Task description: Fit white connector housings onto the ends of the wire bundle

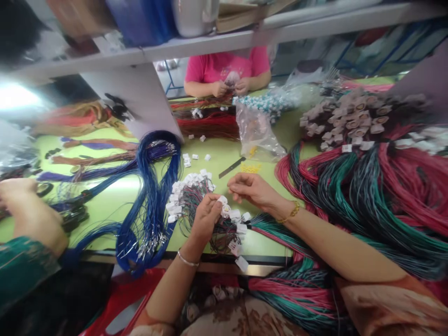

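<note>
My left hand [205,215] pinches a white plastic connector [225,208] with wires running from it, over the near edge of the table. More white connectors [238,228] on thin dark and red wires hang just below and beside it. Just to the right, my right hand [252,190] has thumb and fingers pressed together; whatever they hold, if anything, is too small to make out. Small yellow pieces [251,168] lie scattered beyond the right hand. Left of them rests a dark flat blade [231,168]. A bunch of wired white connectors [189,186] lies beyond my left hand.
Blue wire bundles [150,172] lie to the left, red, green and black ones [350,182] to the right. A clear plastic bag [259,130] stands behind. A co-worker in pink [227,70] sits opposite; another person's arm [31,214] reaches in at left. A shelf [245,42] crosses above.
</note>
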`<state>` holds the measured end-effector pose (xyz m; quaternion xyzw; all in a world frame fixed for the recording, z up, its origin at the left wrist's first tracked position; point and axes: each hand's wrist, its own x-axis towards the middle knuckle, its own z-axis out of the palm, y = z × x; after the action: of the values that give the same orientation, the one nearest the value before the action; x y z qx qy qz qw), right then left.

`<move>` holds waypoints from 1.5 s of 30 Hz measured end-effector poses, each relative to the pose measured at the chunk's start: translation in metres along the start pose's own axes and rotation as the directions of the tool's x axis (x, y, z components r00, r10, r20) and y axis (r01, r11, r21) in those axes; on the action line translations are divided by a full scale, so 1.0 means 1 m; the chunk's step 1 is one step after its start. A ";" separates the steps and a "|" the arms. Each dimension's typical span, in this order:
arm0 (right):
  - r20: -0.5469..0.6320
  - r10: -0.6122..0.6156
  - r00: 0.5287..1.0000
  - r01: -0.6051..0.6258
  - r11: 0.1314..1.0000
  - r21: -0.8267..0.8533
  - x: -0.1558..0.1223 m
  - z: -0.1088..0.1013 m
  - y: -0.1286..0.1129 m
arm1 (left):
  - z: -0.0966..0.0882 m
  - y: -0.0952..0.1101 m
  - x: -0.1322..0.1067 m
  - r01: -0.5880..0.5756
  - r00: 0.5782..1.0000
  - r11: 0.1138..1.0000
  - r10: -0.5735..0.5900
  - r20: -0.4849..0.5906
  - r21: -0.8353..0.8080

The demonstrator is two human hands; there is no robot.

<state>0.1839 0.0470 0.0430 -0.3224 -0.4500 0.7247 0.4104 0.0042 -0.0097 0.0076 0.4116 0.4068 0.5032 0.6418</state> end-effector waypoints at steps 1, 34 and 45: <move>0.015 0.016 1.000 -0.016 1.000 -0.001 -0.001 0.001 0.001 | -0.001 0.000 0.001 0.006 1.000 1.000 -0.005 0.006 -0.024; 0.270 -0.557 0.785 0.568 0.475 -0.672 -0.017 0.018 0.003 | 0.000 0.003 0.000 0.009 0.999 0.995 -0.014 -0.046 -0.097; 0.208 -0.499 0.841 0.457 0.452 -0.766 -0.023 0.025 0.002 | 0.001 0.005 0.000 0.004 0.999 0.997 -0.008 -0.051 -0.080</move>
<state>0.1732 0.0161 0.0531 -0.3468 -0.7843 0.2954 0.4211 0.0037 -0.0094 0.0130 0.3715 0.4039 0.5276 0.6484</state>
